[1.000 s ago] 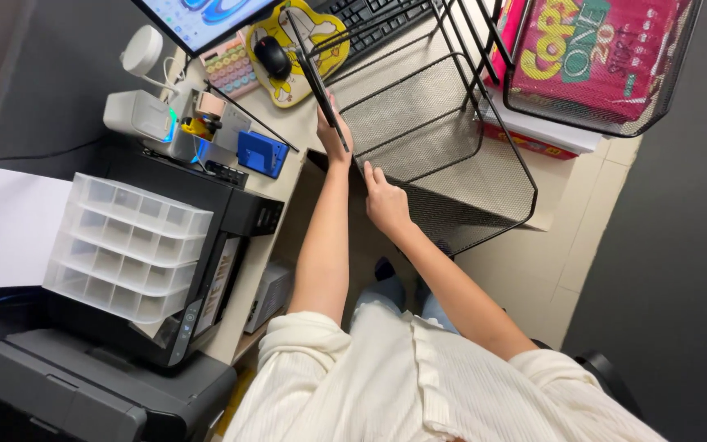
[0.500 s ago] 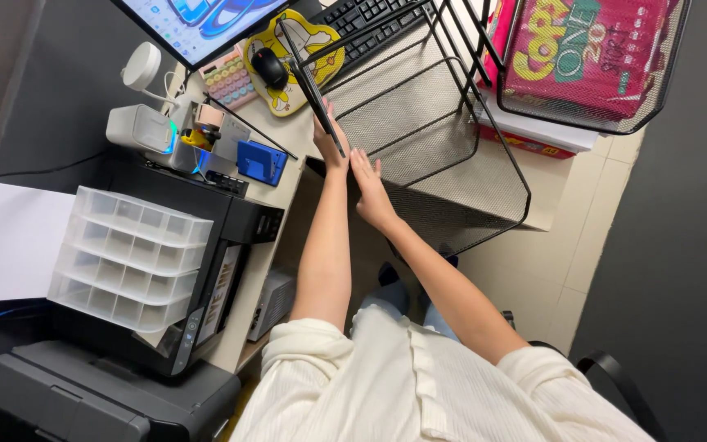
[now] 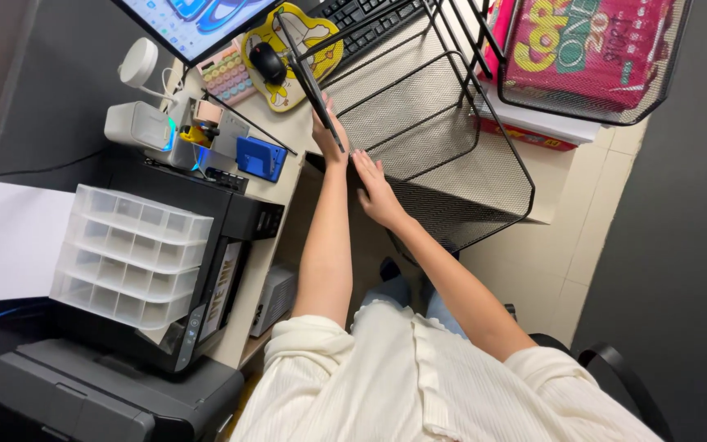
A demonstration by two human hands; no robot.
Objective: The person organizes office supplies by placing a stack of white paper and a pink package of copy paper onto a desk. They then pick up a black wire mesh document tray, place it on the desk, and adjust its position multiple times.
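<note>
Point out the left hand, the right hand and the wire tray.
left hand (image 3: 329, 131), head view, back of the hand on the tray's post
right hand (image 3: 378, 190), head view, back of the hand
wire tray (image 3: 468, 184), head view, mesh floor

Bright even indoor light, soft shadows under desk, sharp focus, wide-angle edge distortion

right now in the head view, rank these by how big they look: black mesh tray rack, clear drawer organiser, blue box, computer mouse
1. black mesh tray rack, which both hands touch
2. clear drawer organiser
3. blue box
4. computer mouse

The rack and organiser stand higher, nearer the camera, so they look somewhat enlarged; the order still holds.
</note>
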